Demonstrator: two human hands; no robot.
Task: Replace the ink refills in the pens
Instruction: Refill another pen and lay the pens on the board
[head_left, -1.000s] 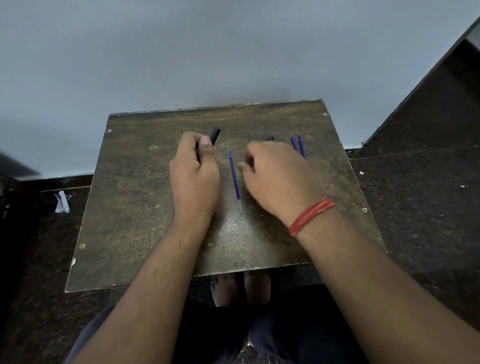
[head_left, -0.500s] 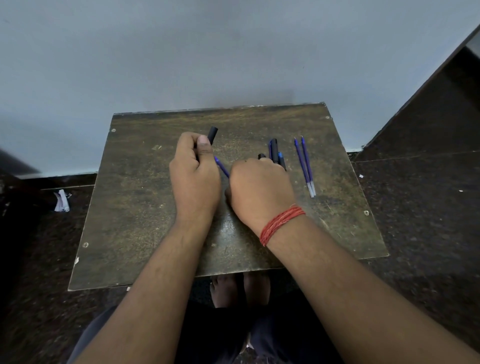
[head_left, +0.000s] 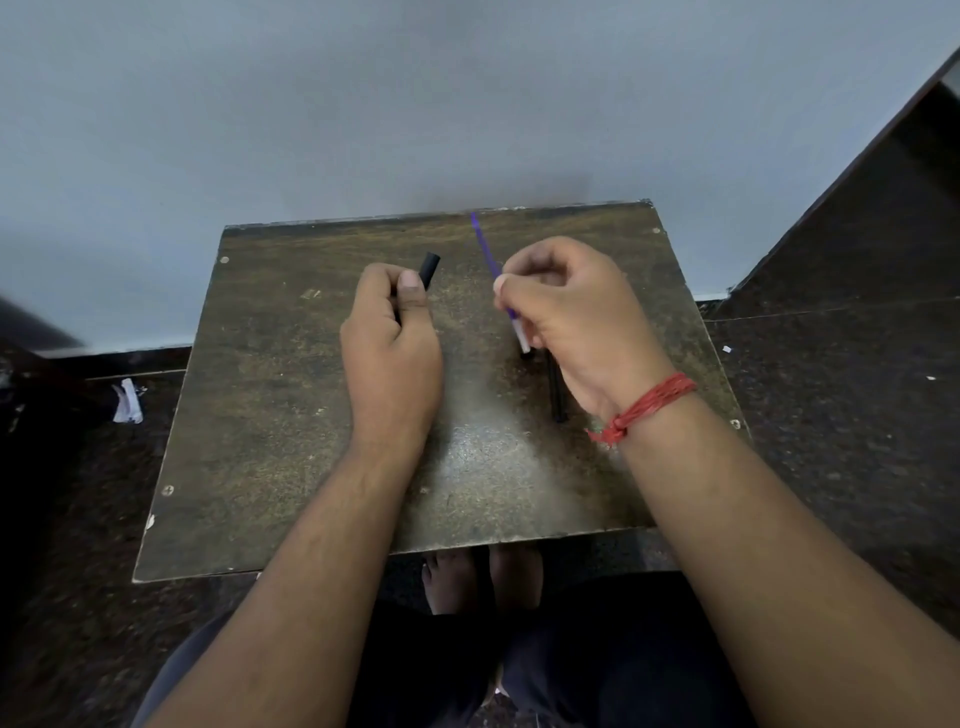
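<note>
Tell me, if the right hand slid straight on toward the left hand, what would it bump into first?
Probably nothing before the left hand itself. The right hand, pinching the blue refill, faces bare table. Height is hard to judge here.

black pen barrel (head_left: 429, 270) mostly hidden in left hand (head_left: 393, 343), refill's (head_left: 488, 257) middle covered by right hand (head_left: 576, 317)
</note>
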